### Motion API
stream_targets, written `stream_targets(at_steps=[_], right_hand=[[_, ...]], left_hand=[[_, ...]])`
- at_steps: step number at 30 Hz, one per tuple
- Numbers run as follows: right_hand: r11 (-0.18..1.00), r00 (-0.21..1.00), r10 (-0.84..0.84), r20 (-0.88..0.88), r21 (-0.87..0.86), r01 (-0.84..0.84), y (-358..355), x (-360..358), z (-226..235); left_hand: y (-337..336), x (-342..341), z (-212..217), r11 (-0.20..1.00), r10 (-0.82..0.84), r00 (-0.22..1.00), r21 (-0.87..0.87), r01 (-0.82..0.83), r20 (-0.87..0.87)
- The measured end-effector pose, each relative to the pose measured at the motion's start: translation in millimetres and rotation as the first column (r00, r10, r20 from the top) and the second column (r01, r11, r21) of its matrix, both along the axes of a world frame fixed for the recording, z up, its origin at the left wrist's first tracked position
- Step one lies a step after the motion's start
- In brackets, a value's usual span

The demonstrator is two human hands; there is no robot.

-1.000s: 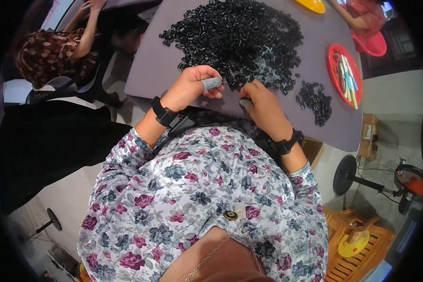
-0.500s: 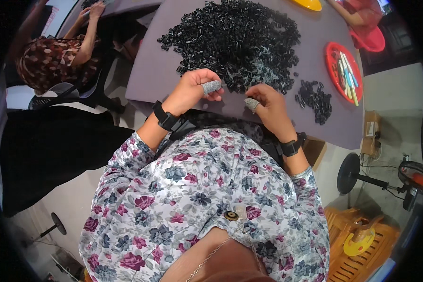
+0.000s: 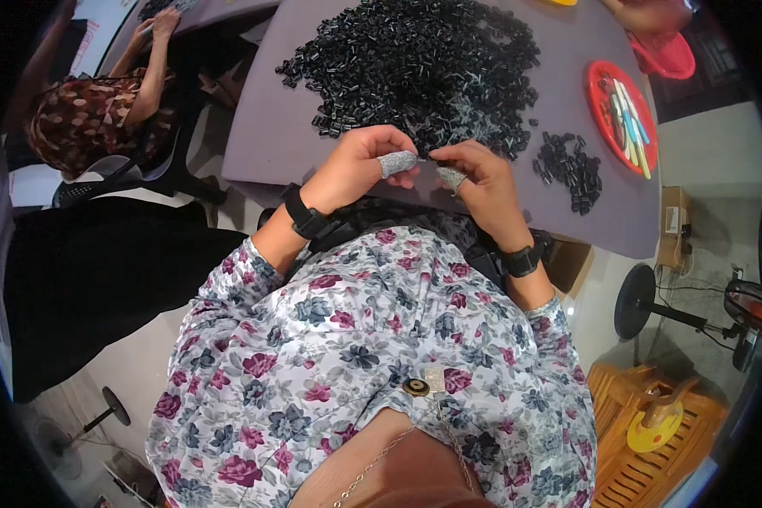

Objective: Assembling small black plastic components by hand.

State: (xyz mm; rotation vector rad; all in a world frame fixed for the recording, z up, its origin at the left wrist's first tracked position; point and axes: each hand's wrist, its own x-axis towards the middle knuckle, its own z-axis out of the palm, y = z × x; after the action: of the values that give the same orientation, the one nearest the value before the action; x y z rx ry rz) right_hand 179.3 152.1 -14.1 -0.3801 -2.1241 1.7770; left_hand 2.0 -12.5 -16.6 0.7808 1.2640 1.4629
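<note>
Over the near edge of the grey-covered table (image 3: 262, 140), my hands almost meet, fingertip to fingertip. My left hand (image 3: 374, 162) is closed in a pinch, a grey knitted cover on its thumb; a thin, light sliver shows at its fingertips. My right hand (image 3: 476, 173) also pinches, with a similar grey cover on the thumb. Whatever lies in its fingers is too small and hidden to name. Just beyond both hands spreads a big heap of short black tube-like pieces (image 3: 398, 76), with greyish slivers among them. A smaller pile of black pieces (image 3: 574, 173) lies to the right.
A red tray (image 3: 597, 85) with several long-handled tools rests at the table's right edge, near a red basket (image 3: 669, 55). Another person (image 3: 93, 118) sits at a table on the left. A fan (image 3: 633, 300) and a wooden chair (image 3: 652, 423) stand at lower right.
My hands have come closer together, and their fingertips now nearly touch. The left hand has shifted right. The view has moved slightly.
</note>
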Motion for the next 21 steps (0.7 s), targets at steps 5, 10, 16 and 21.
stream_targets(at_steps=[5,10,16,21], right_hand=[[0.996,0.998,0.027,0.063,-0.09,-0.021,-4.5,3.2,3.8],[0.997,0.991,0.062,0.121,0.028,-0.066,-2.4,4.3,10.4],[0.993,0.995,0.079,0.061,0.078,-0.084,0.3,2.2,8.1],[0.995,0.986,0.086,0.14,0.035,-0.092,1.5,-1.0,19.4]], left_hand=[[3.4,2.5,5.1,0.999,-0.049,0.998,0.004,0.05,-0.029],[3.2,1.4,5.1,0.999,-0.051,0.997,-0.022,0.049,-0.065],[3.0,1.2,4.4,0.997,-0.074,0.994,-0.012,0.073,-0.078],[5.1,-0.5,6.1,0.996,-0.089,0.99,-0.007,0.089,-0.107]])
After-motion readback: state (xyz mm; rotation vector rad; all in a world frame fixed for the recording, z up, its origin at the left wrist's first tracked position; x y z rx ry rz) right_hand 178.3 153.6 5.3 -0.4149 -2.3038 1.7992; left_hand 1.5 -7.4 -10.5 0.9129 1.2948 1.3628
